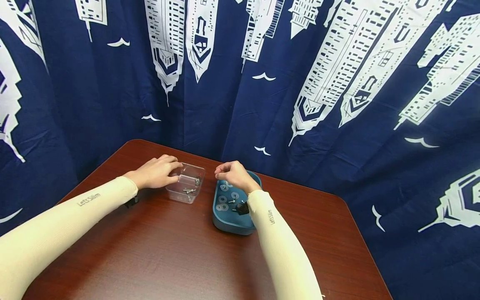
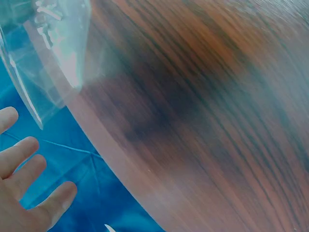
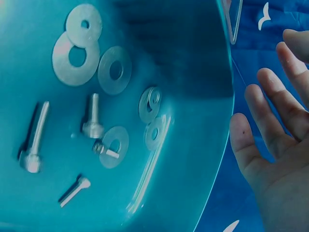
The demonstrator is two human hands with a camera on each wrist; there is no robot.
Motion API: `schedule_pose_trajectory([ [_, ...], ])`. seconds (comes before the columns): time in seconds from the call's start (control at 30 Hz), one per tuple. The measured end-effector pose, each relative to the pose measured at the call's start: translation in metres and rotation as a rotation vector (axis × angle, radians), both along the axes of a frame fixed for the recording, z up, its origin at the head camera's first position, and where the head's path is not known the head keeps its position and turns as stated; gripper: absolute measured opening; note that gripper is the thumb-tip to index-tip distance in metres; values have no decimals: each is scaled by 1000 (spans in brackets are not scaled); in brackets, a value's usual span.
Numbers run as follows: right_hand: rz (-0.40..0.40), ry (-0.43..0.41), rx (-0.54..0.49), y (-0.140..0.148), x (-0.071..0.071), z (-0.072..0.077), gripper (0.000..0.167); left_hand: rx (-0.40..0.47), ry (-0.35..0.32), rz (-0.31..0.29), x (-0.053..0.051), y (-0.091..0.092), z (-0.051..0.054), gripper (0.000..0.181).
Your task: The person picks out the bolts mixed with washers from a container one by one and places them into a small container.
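My left hand [image 1: 157,171] is at the left side of a clear plastic box [image 1: 186,196], its fingers reaching to the rim. In the left wrist view its fingers are spread and relaxed beside the clear box [image 2: 31,77]. Screws [image 1: 189,191] lie inside that box. Over the far left part of a blue tray [image 1: 233,228] hovers my right hand [image 1: 234,173], fingers loosely bent, with nothing visible in them. Inside the tray are several flat washers [image 3: 114,70] and several bolts [image 3: 35,145], some with socket heads.
Both containers stand side by side on a dark red-brown wooden table [image 1: 157,258]. Behind the table hangs a navy curtain [image 1: 240,112] with white building prints. The tray's wall [image 3: 224,135] rises beside the right fingers.
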State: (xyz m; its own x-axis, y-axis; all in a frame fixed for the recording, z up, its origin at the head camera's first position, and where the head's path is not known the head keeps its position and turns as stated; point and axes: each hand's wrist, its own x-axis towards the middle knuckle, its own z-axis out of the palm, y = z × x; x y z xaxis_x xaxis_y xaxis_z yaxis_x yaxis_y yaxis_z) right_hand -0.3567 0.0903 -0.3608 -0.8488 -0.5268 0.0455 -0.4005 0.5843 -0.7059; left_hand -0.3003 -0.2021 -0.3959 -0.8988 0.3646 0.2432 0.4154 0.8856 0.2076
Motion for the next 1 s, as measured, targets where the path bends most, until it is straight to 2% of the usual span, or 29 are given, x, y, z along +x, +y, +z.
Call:
schedule_pose_trajectory([
  [0.3,-9,-12,-23,12,-1,-2,14,-3,34,-27,-4,13,4,48],
  [0.5,-14,-21,-21,20,0,-2,14,-2,11,-41,-7,25,6,51],
  [0.73,-34,-6,0,28,1,-2,22,-6,4,-44,-9,35,11,50],
  [1.0,-46,3,-11,36,3,-8,20,-7,-2,-57,-7,48,12,51],
])
